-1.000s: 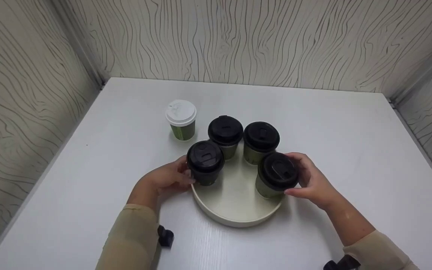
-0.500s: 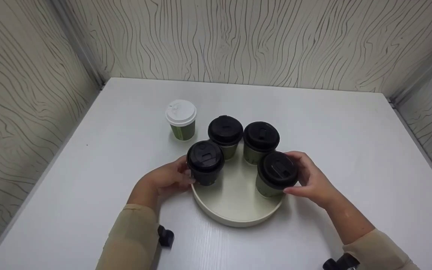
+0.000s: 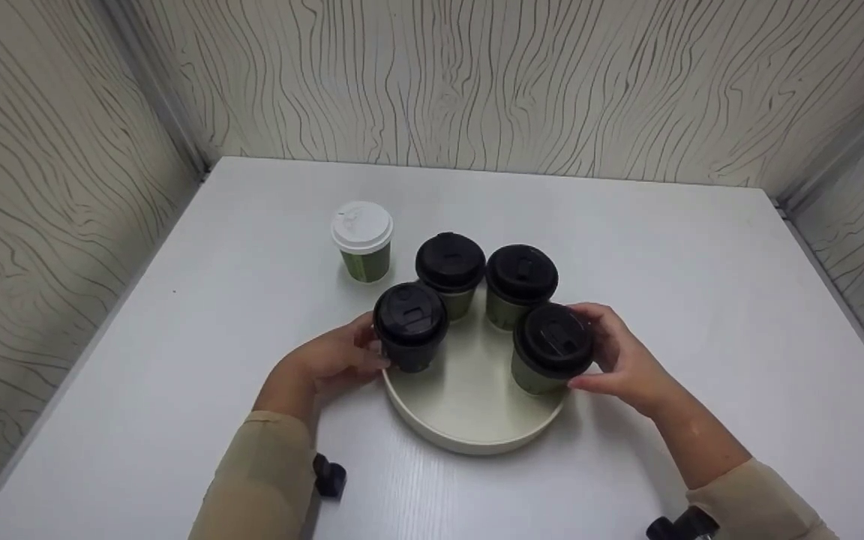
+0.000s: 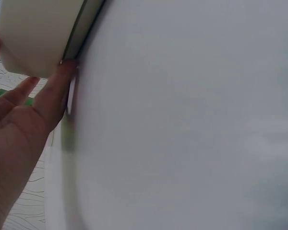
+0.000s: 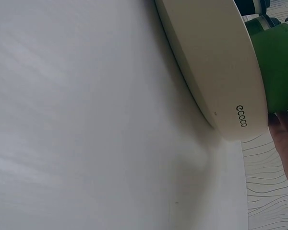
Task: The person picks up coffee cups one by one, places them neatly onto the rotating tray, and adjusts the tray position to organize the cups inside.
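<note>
A round cream tray (image 3: 477, 424) on the table bears several paper coffee cups with black lids. My left hand (image 3: 331, 356) holds the tray's left rim, beside the front left cup (image 3: 409, 315); in the left wrist view its fingers touch the side and lower edge of the tray (image 4: 38, 33). The front right cup (image 3: 552, 341) stands upright near the right rim, and the fingers and thumb of my right hand (image 3: 619, 367) curl round it. In the right wrist view this cup's green wall (image 5: 278, 67) shows above the tray side marked "ecoco".
Two more black-lidded cups, a back left one (image 3: 451, 262) and a back right one (image 3: 522, 274), stand at the tray's far side. A green cup with a white lid (image 3: 363, 240) stands on the white table (image 3: 664, 247), behind and left of the tray. Patterned walls (image 3: 439, 82) enclose the table.
The front right cup has shifted very slightly to the left and away, with my right hand on it. My left hand, the tray and the other cups have stayed in place.
</note>
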Demonstrator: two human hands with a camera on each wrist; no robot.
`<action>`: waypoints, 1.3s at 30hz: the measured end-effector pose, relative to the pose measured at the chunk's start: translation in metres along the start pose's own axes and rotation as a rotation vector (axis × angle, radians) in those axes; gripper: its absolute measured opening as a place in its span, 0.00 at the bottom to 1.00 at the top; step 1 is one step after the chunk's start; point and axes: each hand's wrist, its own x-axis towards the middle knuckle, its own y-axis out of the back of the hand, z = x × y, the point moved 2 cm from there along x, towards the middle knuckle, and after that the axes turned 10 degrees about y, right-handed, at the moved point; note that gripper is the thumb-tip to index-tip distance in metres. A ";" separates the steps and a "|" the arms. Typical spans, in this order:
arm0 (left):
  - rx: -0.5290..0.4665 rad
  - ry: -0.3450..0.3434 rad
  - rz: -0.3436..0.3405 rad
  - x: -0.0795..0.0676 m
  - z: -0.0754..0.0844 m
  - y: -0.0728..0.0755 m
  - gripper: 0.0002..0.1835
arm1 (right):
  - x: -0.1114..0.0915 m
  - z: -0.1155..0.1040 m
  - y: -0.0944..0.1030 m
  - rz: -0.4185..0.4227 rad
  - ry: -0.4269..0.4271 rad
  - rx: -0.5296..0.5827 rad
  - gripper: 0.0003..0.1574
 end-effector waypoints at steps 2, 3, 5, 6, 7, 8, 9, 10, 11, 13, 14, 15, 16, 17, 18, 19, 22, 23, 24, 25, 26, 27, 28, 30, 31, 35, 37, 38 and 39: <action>0.005 -0.004 0.005 -0.002 0.000 0.000 0.42 | -0.001 -0.001 0.002 -0.012 0.006 -0.002 0.52; 0.010 -0.002 0.009 -0.003 0.000 0.000 0.43 | -0.001 -0.001 0.003 -0.016 0.010 -0.004 0.52; 0.037 0.006 0.030 -0.005 0.001 0.001 0.45 | -0.001 -0.002 0.006 -0.014 0.013 -0.004 0.52; 0.052 0.013 0.043 -0.006 0.001 0.001 0.46 | -0.001 -0.002 0.008 -0.011 0.019 -0.005 0.51; 0.072 0.021 0.059 -0.007 0.002 0.001 0.47 | -0.001 -0.003 0.010 -0.003 0.017 -0.007 0.50; 0.080 0.024 0.063 -0.008 0.002 0.001 0.48 | -0.001 -0.003 0.012 0.008 0.021 -0.010 0.49; 0.092 0.029 0.070 -0.009 0.002 0.001 0.48 | -0.001 -0.004 0.014 0.020 0.023 -0.011 0.48; 0.101 0.030 0.072 -0.010 0.002 0.001 0.47 | -0.002 -0.004 0.016 0.035 0.021 -0.009 0.47; 0.103 0.032 0.071 -0.011 0.002 0.000 0.47 | -0.002 -0.004 0.017 0.048 0.022 -0.010 0.46; 0.098 0.038 0.068 -0.012 0.002 -0.001 0.47 | -0.002 -0.005 0.021 0.079 0.009 -0.010 0.43; 0.096 0.045 0.066 -0.013 0.002 -0.002 0.47 | -0.002 -0.004 0.023 0.095 0.002 -0.013 0.42; 0.098 0.055 0.067 -0.014 0.002 -0.002 0.47 | -0.002 -0.004 0.025 0.112 -0.011 -0.019 0.41; 0.097 0.063 0.064 -0.015 0.001 -0.003 0.47 | -0.002 -0.004 0.027 0.126 -0.028 -0.032 0.40; 0.092 0.075 0.066 -0.016 0.001 -0.004 0.48 | -0.002 -0.004 0.029 0.138 -0.042 -0.046 0.39; 0.090 0.090 0.067 -0.016 0.000 -0.004 0.49 | -0.002 -0.003 0.031 0.148 -0.061 -0.069 0.37; 0.090 0.104 0.068 -0.017 0.000 -0.005 0.50 | -0.003 -0.003 0.033 0.156 -0.081 -0.094 0.36; 0.089 0.119 0.071 -0.017 -0.001 -0.008 0.52 | -0.002 0.001 0.039 0.152 -0.151 -0.181 0.33; 0.090 0.121 0.074 -0.017 -0.001 -0.008 0.53 | -0.002 0.003 0.041 0.146 -0.178 -0.206 0.32; 0.093 0.120 0.075 -0.017 -0.002 -0.008 0.53 | -0.003 0.005 0.043 0.136 -0.214 -0.230 0.32; 0.097 0.115 0.076 -0.017 -0.002 -0.009 0.52 | -0.003 0.007 0.044 0.124 -0.252 -0.248 0.32; 0.098 0.111 0.076 -0.016 -0.002 -0.009 0.52 | -0.003 0.009 0.045 0.106 -0.285 -0.262 0.32; 0.100 0.108 0.076 -0.016 -0.002 -0.008 0.51 | -0.003 0.011 0.045 0.091 -0.324 -0.275 0.32; 0.101 0.107 0.075 -0.016 -0.002 -0.008 0.51 | -0.003 0.013 0.045 0.079 -0.360 -0.280 0.33; 0.099 0.109 0.077 -0.016 -0.002 -0.008 0.51 | -0.003 0.017 0.044 0.056 -0.415 -0.278 0.35; 0.097 0.111 0.080 -0.017 -0.002 -0.008 0.51 | -0.004 0.018 0.043 0.047 -0.436 -0.279 0.36; 0.086 0.122 0.089 -0.017 -0.001 -0.008 0.51 | -0.003 0.022 0.041 0.024 -0.457 -0.271 0.36; 0.088 0.125 0.098 -0.017 0.000 -0.007 0.51 | -0.002 0.023 0.040 0.016 -0.451 -0.265 0.35; 0.088 0.127 0.101 -0.016 0.001 -0.007 0.50 | -0.002 0.024 0.040 0.015 -0.444 -0.257 0.35; 0.093 0.128 0.104 -0.016 0.001 -0.006 0.50 | -0.002 0.024 0.039 0.014 -0.438 -0.250 0.34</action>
